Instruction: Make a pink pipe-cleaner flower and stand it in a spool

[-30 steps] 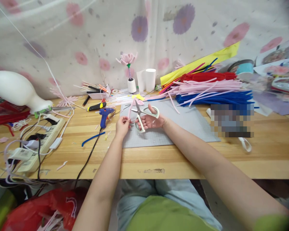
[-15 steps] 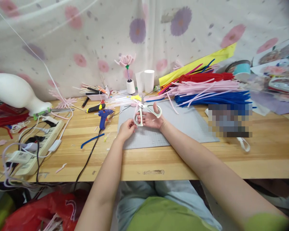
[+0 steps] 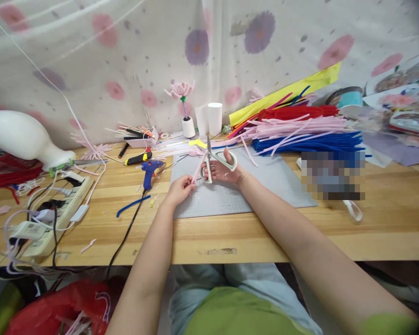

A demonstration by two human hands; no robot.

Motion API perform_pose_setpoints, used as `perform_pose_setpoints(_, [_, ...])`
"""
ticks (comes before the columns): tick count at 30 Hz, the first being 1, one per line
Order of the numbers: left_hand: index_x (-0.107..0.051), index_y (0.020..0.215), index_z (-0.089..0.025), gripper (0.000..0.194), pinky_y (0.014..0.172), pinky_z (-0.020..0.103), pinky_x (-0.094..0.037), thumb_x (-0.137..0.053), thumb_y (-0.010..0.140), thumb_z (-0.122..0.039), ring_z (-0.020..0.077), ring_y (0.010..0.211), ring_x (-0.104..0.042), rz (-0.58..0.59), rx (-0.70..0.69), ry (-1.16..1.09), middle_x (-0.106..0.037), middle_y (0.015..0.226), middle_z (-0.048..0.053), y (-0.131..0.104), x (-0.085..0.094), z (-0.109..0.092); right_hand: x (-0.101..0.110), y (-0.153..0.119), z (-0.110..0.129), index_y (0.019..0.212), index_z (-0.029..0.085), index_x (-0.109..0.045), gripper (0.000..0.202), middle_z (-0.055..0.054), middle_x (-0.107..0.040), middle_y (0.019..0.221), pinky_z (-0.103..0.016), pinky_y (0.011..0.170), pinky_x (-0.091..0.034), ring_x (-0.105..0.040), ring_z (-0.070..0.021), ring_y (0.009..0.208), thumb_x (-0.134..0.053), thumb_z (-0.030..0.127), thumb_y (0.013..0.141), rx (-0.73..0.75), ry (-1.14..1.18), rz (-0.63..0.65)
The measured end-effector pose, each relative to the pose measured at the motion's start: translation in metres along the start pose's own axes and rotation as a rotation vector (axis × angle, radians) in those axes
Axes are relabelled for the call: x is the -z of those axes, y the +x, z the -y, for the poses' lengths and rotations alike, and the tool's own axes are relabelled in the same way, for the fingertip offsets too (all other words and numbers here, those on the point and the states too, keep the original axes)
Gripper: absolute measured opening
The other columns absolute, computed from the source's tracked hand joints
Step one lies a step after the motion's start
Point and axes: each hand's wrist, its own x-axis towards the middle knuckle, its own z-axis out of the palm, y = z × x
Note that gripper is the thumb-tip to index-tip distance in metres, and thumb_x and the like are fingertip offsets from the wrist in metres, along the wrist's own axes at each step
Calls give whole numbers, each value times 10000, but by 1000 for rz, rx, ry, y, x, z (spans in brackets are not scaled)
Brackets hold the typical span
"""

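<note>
My left hand [image 3: 182, 190] pinches a pink fuzzy strip [image 3: 197, 171] at its lower end, over the left part of the grey mat [image 3: 265, 186]. White-handled scissors [image 3: 208, 160] are in my right hand [image 3: 225, 173], with fingers through one handle loop and the thumb at the other. The handles are spread and the blades point away from me, beside the strip. Small pale bits lie on the right palm. Past the blades, a pink piece [image 3: 195, 152] rests at the mat's far edge.
A blue glue gun [image 3: 149, 173], a yellow-black cutter [image 3: 138, 158] and a power strip [image 3: 61, 214] are on the left. Behind the mat stands a pink flower in a white holder [image 3: 188, 127]. Bundles of red, pink and blue stems [image 3: 307, 142] lie at the right back.
My hands have moved slightly apart, the left one leftward and the right one rightward. The scissors have turned more upright in view, and more of the pink strip shows between the hands.
</note>
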Motion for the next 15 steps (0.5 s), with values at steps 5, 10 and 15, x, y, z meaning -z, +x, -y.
perform_pose_setpoints(5, [-525, 735, -174, 72, 471, 191, -375, -554, 690, -222, 77, 456, -487, 39, 16, -21, -553, 595, -28, 1, 2, -1, 2, -1, -6, 957, 72, -567, 754, -118, -618, 782, -401, 800, -462, -582, -206, 774, -279, 736, 747, 40, 27, -15])
perform_pose_setpoints(10, [-533, 724, -185, 42, 478, 196, -377, -540, 688, -207, 87, 480, -500, 44, 0, 35, -556, 608, -26, 0, 2, -4, 0, 1, -10, 902, 90, -564, 726, -100, -598, 756, -367, 729, -478, -565, -192, 730, -292, 743, 738, 70, 76, -37])
perform_pose_setpoints(15, [-537, 698, -195, 22, 493, 199, -358, -543, 687, -213, 85, 476, -479, 5, 15, 126, -556, 604, -29, -2, 3, -10, -4, 0, -13, 833, 121, -513, 576, -32, -502, 639, -258, 509, -436, -476, -120, 561, -308, 658, 802, 66, 165, -63])
